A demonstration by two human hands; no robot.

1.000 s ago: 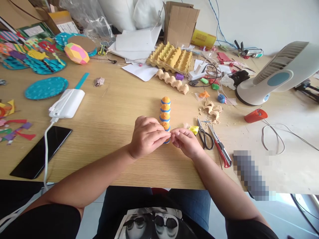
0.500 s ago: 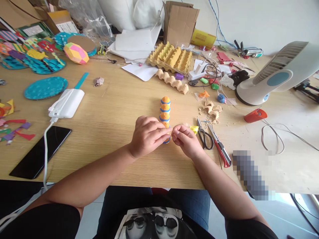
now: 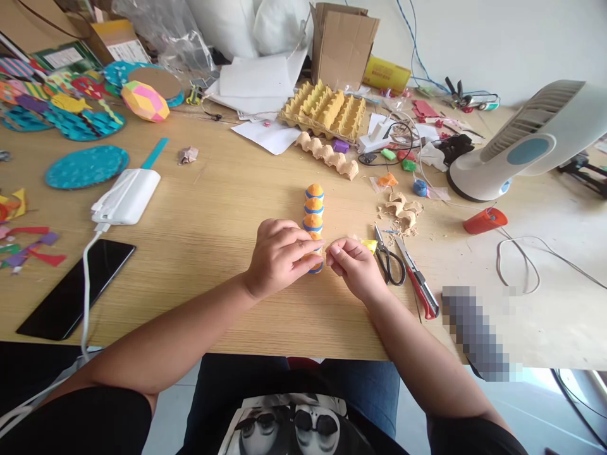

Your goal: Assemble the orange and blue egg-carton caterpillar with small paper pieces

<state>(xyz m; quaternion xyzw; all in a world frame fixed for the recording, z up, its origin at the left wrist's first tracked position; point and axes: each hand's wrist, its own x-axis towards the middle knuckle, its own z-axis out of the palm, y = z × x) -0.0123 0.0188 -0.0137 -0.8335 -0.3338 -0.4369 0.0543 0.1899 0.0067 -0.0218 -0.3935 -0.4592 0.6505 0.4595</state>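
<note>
A strip of egg carton cups, coloured orange with blue lower edges, runs lengthwise in front of me. My left hand reaches over its near end from the left, thumb and fingers around the cups and partly hiding them. To the right of the strip, my right hand is closed in a pinch, thumb against forefinger. Whatever may lie between those fingertips is too small to make out. Just beyond this hand is a bit of yellow clay, beside black-handled scissors.
A red utility knife lies right of the scissors, near carton scraps. Farther back are a plain carton strip, a yellow egg tray and a white fan. Leftward lie a power bank and a phone.
The thumb and forefinger of my left hand have parted slightly, showing more of the near cups. My right hand has stayed pinched, with a small gap now between the two hands.
</note>
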